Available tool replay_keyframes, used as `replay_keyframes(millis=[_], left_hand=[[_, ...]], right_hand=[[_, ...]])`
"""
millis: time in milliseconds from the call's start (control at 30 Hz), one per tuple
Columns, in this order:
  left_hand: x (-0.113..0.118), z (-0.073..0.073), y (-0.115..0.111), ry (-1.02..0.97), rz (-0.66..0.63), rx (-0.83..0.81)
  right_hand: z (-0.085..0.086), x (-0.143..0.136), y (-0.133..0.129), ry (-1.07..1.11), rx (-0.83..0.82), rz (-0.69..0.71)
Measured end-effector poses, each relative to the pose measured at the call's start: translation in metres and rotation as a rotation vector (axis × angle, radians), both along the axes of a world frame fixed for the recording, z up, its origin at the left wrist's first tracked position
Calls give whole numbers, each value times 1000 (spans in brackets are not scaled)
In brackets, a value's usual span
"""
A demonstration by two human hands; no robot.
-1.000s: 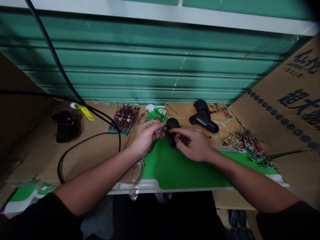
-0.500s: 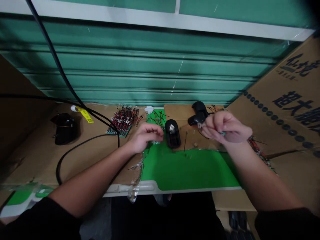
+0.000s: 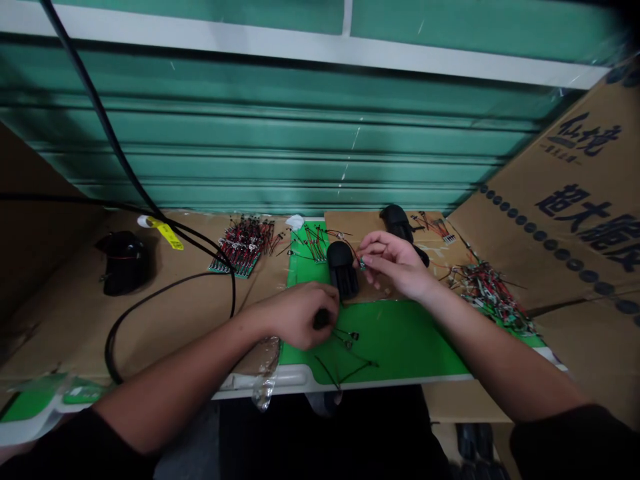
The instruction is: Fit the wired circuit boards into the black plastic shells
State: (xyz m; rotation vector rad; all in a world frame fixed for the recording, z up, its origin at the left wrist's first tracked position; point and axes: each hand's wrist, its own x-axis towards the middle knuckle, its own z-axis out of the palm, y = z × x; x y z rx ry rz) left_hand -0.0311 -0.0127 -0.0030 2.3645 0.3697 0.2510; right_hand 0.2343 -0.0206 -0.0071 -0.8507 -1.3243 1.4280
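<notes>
My left hand [image 3: 306,317] is closed in a fist low over the green tabletop [image 3: 410,340]. Thin wires [image 3: 345,337] with small end pieces come out at its right side; what else lies inside the fist is hidden. Between the thumb and fingers of my right hand [image 3: 395,263] is a small green circuit board [image 3: 362,265] with a red wire. Close to both hands lies a black plastic housing [image 3: 343,267], long and rounded at its far end. More thin dark wires [image 3: 345,377] lie at the table's front edge.
Wired boards form a dense pile [image 3: 245,243] at left and a tangled heap [image 3: 493,293] at right. Another black housing [image 3: 397,223] lies at the back, a black part [image 3: 123,263] far left. Black cables [image 3: 120,160] cross the left side. A cardboard wall [image 3: 565,220] borders the right.
My right hand has moved left to beside the black housing. My left hand has come nearer and closed into a fist, with wires now showing. The housing's light-coloured content no longer shows.
</notes>
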Motion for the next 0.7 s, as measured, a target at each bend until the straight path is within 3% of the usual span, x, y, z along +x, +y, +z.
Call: replay_keyframes(millis=[133, 200, 333, 533, 700], left_hand=[[3, 2, -1, -96, 133, -13], [9, 2, -3, -226, 323, -103], [20, 3, -2, -474, 715, -455], [22, 5, 4, -540, 848, -669], [20, 4, 7, -574, 893, -746]], right_hand=[[1, -6, -3, -3, -5, 13], [2, -9, -6, -4, 2, 8], [4, -17, -14, -39, 18, 7], [-3, -26, -20, -121, 29, 19], [-5, -29, -16, -65, 78, -96]])
